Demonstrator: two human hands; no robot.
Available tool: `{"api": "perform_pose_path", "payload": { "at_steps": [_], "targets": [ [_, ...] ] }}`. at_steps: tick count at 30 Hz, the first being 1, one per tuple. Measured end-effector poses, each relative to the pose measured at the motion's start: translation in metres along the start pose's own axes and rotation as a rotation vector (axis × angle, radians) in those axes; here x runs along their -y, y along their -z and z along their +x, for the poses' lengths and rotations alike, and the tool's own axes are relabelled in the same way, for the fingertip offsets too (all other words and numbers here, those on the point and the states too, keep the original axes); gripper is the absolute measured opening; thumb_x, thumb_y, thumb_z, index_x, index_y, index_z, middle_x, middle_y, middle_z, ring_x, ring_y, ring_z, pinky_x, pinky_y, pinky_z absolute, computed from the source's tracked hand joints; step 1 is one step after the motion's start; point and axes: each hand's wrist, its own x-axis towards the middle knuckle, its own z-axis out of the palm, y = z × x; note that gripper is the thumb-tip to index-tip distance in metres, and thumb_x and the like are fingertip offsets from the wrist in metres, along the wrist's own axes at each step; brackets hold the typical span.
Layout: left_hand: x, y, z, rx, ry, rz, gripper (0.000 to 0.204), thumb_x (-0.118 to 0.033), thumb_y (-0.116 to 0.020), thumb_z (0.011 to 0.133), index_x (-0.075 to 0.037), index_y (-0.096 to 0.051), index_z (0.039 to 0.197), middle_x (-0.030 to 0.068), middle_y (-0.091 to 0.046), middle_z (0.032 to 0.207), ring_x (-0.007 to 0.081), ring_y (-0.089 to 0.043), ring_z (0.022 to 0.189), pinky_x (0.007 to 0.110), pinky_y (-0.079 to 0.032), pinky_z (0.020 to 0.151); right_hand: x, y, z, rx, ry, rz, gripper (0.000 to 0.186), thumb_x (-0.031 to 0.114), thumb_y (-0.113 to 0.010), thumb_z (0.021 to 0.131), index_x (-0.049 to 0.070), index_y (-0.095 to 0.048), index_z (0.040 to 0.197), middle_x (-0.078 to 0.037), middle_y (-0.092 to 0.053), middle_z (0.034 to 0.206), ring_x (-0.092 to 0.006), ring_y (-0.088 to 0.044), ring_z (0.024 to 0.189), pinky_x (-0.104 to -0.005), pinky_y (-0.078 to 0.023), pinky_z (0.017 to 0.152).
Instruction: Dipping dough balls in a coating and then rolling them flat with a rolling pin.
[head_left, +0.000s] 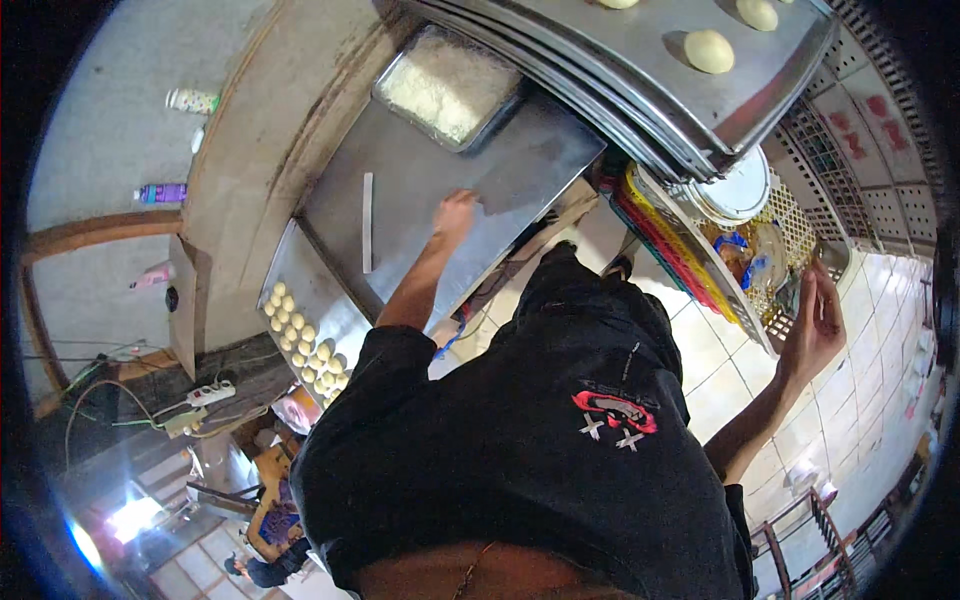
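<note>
My left hand (453, 218) is over the steel worktable (340, 220), fingers curled; anything in them is too small to make out. To its left lies a pale flat strip (368, 220), and beyond it stands a tray of pale powder (440, 87). Several dough balls (300, 340) sit in rows on a metal sheet (290, 262) at the left. My right hand (815, 315), loosely bent with nothing visible in it, hangs beside a plastic crate (758, 328) at the right.
Stacked metal trays (640, 55) with dough balls overhang the top right, above a white bucket (730, 200) and colored crates (660, 240). Cables and a power strip (210, 393) are at the left. Another person (275, 565) is at the lower left. Tiled floor (840, 400) shows at right.
</note>
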Motion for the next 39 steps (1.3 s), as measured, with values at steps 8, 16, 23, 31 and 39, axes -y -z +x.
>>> {"api": "perform_pose_path", "payload": {
  "at_steps": [8,16,23,31,39],
  "targets": [
    [0.008,0.152,0.171,-0.476,-0.036,-0.065,0.020,-0.004,-0.057,0.084,-0.001,-0.069,0.099,0.0165,-0.069,0.103,0.0332,-0.066,0.090,0.040,-0.052,0.086,0.010,-0.022,0.012,-0.029,0.039,0.149,0.017,0.003,-0.065,0.090,-0.004,-0.068,0.106,-0.015,-0.068,0.108,-0.0161,-0.063,0.102,-0.0282,-0.050,0.091],
    [0.051,0.165,0.265,-0.617,0.000,-0.006,0.020,-0.016,-0.064,0.087,-0.005,-0.071,0.103,0.0142,-0.071,0.090,0.0298,-0.067,0.086,0.047,-0.036,0.100,0.076,-0.096,0.091,-0.079,0.048,-0.256,0.039,0.037,-0.066,0.089,-0.001,-0.071,0.096,-0.014,-0.071,0.078,-0.0169,-0.067,0.072,-0.0303,-0.051,0.065],
    [-0.008,0.198,0.247,-0.552,0.073,-0.781,0.015,-0.007,-0.065,0.090,0.003,-0.069,0.098,0.0079,-0.071,0.084,0.0127,-0.066,0.081,0.026,-0.052,0.075,0.100,-0.130,0.124,0.080,-0.069,-0.902,0.042,0.041,-0.073,0.073,0.003,-0.071,0.091,-0.022,-0.069,0.087,-0.0391,-0.066,0.087,-0.0458,-0.051,0.077],
    [-0.071,0.244,0.268,-0.377,0.050,-1.295,0.021,-0.010,-0.065,0.090,0.000,-0.067,0.109,0.0042,-0.067,0.096,0.0079,-0.058,0.083,0.021,-0.047,0.077,0.072,-0.120,0.157,0.012,-0.006,-0.507,0.026,0.015,-0.069,0.068,-0.002,-0.070,0.088,-0.008,-0.067,0.074,-0.0136,-0.060,0.067,-0.0305,-0.047,0.061],
    [-0.092,0.253,0.290,0.318,0.326,-2.286,0.044,-0.030,-0.054,0.095,0.000,-0.052,0.127,0.0171,-0.059,0.123,0.0318,-0.057,0.113,0.045,-0.048,0.099,0.137,-0.103,0.149,0.075,-0.163,0.282,0.032,0.011,-0.064,0.081,0.000,-0.055,0.110,-0.006,-0.064,0.089,-0.0141,-0.061,0.073,-0.0289,-0.051,0.063]
  ]
}}
